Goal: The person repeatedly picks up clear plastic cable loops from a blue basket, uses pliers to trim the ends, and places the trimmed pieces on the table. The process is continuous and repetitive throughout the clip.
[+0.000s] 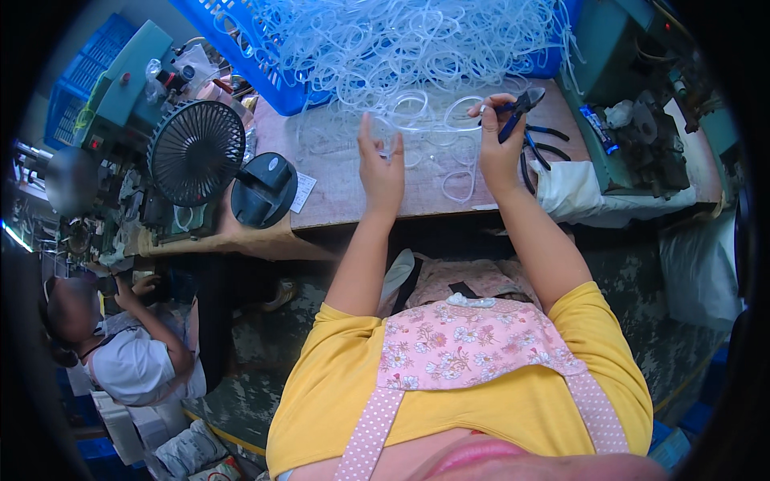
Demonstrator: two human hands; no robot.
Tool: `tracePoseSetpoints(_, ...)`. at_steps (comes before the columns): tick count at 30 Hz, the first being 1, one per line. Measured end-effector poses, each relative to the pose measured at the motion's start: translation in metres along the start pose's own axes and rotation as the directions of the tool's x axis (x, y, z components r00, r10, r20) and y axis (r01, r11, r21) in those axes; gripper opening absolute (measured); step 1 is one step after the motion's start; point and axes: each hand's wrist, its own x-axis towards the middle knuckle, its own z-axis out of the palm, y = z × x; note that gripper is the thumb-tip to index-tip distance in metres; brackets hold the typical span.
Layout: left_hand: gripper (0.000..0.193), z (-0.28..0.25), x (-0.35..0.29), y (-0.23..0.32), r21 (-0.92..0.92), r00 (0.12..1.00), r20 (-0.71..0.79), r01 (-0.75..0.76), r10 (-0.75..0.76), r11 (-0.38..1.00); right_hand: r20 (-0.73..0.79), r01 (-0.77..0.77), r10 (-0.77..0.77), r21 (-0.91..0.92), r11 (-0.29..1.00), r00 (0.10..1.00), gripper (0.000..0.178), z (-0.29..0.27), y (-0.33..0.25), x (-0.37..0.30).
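Observation:
My right hand (500, 152) is closed around a pair of side cutters (526, 103) with dark blue handles, the metal jaws pointing up and to the right. To its left, my left hand (382, 172) is raised over the table, thumb and forefinger apart. No object shows clearly in it, though clear plastic around its fingertips is hard to make out. Clear plastic rings (411, 106) and thin strands lie between and beyond my hands. One loose loop (459, 186) rests nearer the front edge. Beside my right wrist lie more pliers (549, 147) with dark handles.
A blue crate (282, 94) heaped with clear plastic loops (417, 40) stands at the table's far side. Left are a black fan (197, 152) and its dark base (265, 191). A green machine (642, 152) stands right, near white cloth (568, 189). Another person (144, 353) sits at lower left.

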Motion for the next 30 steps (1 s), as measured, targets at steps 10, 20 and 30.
tracePoseSetpoints(10, 0.066, -0.026, 0.022, -0.016, -0.382, 0.934, 0.287, 0.315, -0.213, 0.869, 0.254, 0.081, 0.259, -0.842, 0.534, 0.932, 0.039, -0.070, -0.020, 0.012)
tracePoseSetpoints(20, 0.099, -0.012, -0.039, -0.034, 0.356, 0.935, 0.289, -0.304, 0.205, 0.884, 0.317, -0.920, 0.870, 0.022, 0.390, 0.377, 0.033, -0.097, -0.065, -0.063)
tracePoseSetpoints(30, 0.044, -0.002, -0.034, -0.011, 0.398, 0.924, 0.374, -0.238, 0.080, 0.886, 0.502, -0.853, 0.807, -0.227, 0.470, 0.311, 0.080, -0.079, -0.070, -0.081)
